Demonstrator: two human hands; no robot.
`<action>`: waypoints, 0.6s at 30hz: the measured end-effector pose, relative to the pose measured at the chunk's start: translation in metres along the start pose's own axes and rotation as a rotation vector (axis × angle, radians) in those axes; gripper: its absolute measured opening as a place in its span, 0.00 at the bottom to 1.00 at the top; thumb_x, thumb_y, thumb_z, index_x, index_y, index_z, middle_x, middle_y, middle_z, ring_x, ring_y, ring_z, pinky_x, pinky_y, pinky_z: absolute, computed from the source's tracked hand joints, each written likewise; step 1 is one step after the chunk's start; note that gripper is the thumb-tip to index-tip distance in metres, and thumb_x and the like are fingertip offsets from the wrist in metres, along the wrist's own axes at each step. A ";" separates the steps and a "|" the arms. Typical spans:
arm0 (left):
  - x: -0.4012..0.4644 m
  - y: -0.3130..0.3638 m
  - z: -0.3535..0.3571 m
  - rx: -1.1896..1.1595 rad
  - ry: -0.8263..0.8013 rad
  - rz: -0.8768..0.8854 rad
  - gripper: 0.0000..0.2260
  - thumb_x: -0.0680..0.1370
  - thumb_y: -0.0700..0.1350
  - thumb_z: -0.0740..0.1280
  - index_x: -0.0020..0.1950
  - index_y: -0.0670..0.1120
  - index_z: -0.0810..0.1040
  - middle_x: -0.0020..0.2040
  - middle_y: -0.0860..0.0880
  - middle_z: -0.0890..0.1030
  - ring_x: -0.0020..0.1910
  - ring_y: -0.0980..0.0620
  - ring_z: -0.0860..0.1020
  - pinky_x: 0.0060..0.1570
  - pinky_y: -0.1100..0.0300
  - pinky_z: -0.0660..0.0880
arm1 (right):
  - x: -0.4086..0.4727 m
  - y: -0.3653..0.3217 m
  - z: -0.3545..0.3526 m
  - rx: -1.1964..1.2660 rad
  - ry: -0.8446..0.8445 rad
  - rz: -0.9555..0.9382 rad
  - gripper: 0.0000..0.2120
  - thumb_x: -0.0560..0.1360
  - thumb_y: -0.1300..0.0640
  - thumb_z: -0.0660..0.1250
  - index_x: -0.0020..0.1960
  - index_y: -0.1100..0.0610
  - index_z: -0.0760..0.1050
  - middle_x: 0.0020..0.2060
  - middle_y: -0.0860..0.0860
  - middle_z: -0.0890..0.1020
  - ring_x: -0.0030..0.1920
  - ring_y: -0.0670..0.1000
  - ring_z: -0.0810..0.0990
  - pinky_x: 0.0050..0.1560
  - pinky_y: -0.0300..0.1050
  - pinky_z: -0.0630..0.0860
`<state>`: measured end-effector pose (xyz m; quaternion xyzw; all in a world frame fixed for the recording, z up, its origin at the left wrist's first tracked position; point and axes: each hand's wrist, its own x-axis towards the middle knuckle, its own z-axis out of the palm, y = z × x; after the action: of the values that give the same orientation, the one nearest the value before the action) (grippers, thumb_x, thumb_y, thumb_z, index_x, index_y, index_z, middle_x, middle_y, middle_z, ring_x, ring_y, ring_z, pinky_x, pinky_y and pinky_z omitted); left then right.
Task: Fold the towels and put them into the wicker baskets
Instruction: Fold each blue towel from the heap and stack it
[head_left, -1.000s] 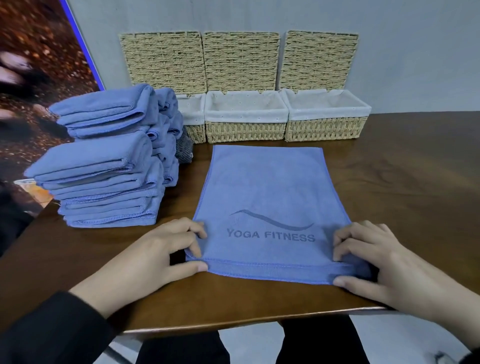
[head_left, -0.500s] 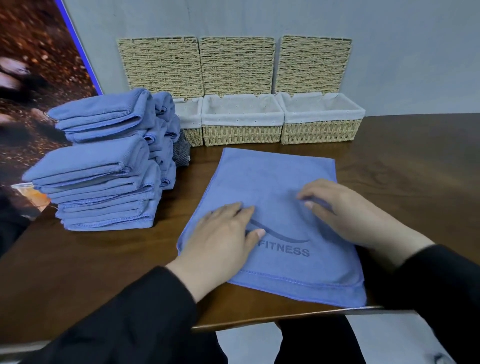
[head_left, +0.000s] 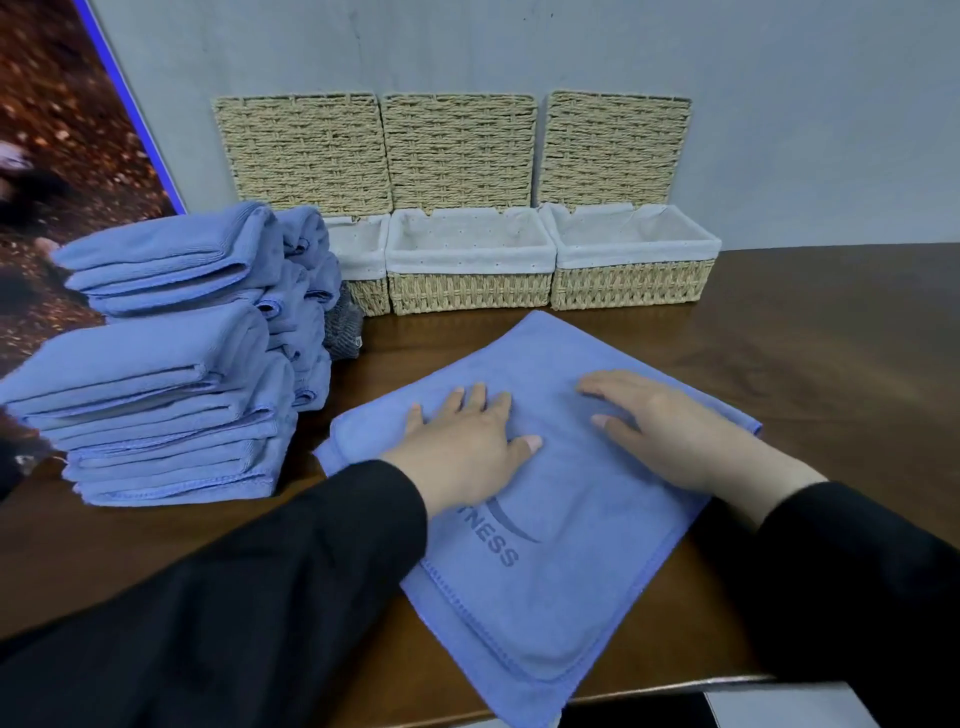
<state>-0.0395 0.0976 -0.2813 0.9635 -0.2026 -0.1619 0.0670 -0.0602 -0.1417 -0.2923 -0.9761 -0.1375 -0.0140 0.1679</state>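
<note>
A blue towel (head_left: 561, 587) with dark lettering lies flat on the brown table (head_left: 831, 364), turned at an angle. My left hand (head_left: 467, 447) presses flat on its middle, fingers spread. Just to the right, my right hand (head_left: 670, 431) also rests flat on the cloth. Three wicker baskets with white liners stand along the wall: the left basket (head_left: 363, 296) half hidden by towels, the middle basket (head_left: 470, 293) and the right basket (head_left: 631, 283), lids up. No towel shows inside the baskets.
A tall stack of folded blue towels (head_left: 166, 364) fills the table's left side, with a second pile (head_left: 306, 306) and a grey cloth (head_left: 343, 332) behind it. The table's front edge (head_left: 675, 683) runs just below the towel's near corner.
My hands left the towel's near corners and slid up onto its middle, now lying flat. The towel has turned so its near edge swings to the right.
</note>
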 end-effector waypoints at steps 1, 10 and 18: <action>0.005 0.001 0.009 0.028 0.012 -0.016 0.33 0.82 0.68 0.46 0.83 0.54 0.44 0.83 0.51 0.41 0.82 0.49 0.41 0.77 0.37 0.42 | 0.002 0.002 0.001 -0.018 -0.093 0.039 0.25 0.84 0.48 0.59 0.80 0.49 0.61 0.78 0.41 0.62 0.78 0.41 0.57 0.75 0.34 0.51; 0.052 -0.045 -0.012 0.162 -0.002 0.388 0.29 0.81 0.69 0.47 0.81 0.65 0.44 0.81 0.60 0.38 0.80 0.59 0.36 0.77 0.48 0.34 | 0.008 -0.003 -0.011 -0.127 0.107 0.105 0.21 0.81 0.40 0.53 0.60 0.51 0.77 0.54 0.47 0.78 0.60 0.54 0.77 0.60 0.54 0.73; 0.051 -0.018 0.009 0.089 0.101 0.096 0.32 0.81 0.68 0.45 0.82 0.58 0.45 0.83 0.55 0.41 0.81 0.53 0.40 0.77 0.37 0.39 | 0.029 0.026 0.013 -0.126 -0.124 0.138 0.42 0.74 0.28 0.40 0.83 0.45 0.49 0.82 0.40 0.48 0.81 0.42 0.45 0.81 0.50 0.44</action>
<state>0.0083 0.0925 -0.3073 0.9616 -0.2519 -0.1006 0.0418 -0.0253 -0.1534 -0.3105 -0.9908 -0.0788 0.0491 0.0979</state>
